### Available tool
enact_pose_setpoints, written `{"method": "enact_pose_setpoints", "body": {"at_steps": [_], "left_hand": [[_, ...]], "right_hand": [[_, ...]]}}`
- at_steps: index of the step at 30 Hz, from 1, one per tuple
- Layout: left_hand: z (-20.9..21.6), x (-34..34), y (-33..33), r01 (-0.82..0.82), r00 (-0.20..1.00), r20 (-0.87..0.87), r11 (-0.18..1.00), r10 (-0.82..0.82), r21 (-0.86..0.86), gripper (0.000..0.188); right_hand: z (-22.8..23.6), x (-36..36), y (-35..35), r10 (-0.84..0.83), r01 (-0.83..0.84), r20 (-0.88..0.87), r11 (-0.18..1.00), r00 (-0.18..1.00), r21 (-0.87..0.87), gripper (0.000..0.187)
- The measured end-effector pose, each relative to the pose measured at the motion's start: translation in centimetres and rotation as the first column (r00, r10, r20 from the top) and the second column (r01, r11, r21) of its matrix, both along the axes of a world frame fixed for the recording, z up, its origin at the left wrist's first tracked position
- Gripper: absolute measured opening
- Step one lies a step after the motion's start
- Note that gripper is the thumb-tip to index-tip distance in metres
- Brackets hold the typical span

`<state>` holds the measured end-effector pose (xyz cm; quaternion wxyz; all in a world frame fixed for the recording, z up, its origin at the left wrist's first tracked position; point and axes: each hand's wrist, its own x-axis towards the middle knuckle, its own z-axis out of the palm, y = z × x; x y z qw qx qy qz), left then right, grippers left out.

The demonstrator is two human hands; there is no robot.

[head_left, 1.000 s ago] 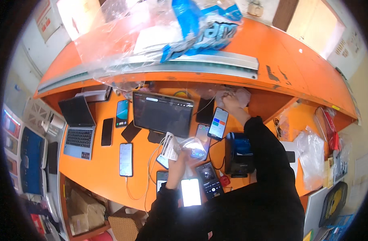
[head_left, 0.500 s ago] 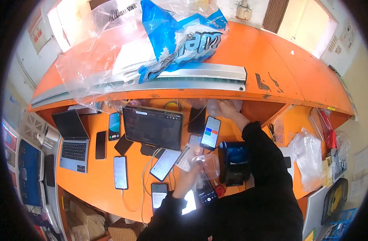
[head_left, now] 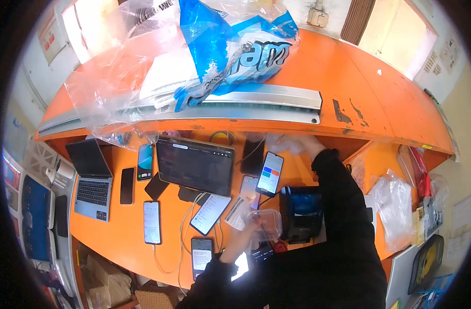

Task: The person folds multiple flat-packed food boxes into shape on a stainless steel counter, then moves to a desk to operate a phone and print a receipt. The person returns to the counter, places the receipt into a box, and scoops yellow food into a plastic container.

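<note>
My left hand [head_left: 239, 238] is closed around the edge of a small clear plastic container [head_left: 269, 224], held above the phones at the near middle of the desk. A white printed slip [head_left: 238, 213] shows just beyond its fingers; whether the hand holds it too is unclear. Stretched forward under the raised counter, my right hand [head_left: 308, 145] has its fingers on a crumpled clear plastic bag [head_left: 289, 147]; its fingertips are partly hidden by the plastic and the counter. A phone with a lit screen [head_left: 270, 173] lies just nearer, beside a dark blue and black machine [head_left: 301, 213].
A tablet on a stand [head_left: 195, 165], a laptop [head_left: 92, 190] and several phones with cables cover the desk's left side. The orange raised counter [head_left: 343, 67] overhangs the back, bearing a blue-and-white plastic package [head_left: 246, 51]. Loose clear plastic [head_left: 392, 206] lies at right.
My right hand has shifted slightly right and nearer, with the crumpled plastic beneath its fingers. The left hand keeps the container, which is tilted a little differently. The whole view has shifted slightly.
</note>
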<state>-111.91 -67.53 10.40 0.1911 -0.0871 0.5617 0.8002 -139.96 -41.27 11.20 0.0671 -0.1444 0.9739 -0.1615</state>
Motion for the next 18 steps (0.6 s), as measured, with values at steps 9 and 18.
{"method": "enact_pose_setpoints", "body": {"at_steps": [9, 18], "left_hand": [[0.6, -0.3, -0.1, 0.017, 0.998, -0.053, 0.998, -0.020, -0.064, 0.035], [1.3, 0.1, 0.0, -0.038, 0.997, -0.070, 0.999, 0.039, 0.010, 0.034]], "right_hand": [[0.1, -1.5, -0.3, -0.013, 0.013, -0.043, 1.000, 0.999, 0.014, 0.066], [0.1, -0.7, -0.4, -0.022, 0.023, -0.048, 0.999, 0.999, 0.023, 0.066]]}}
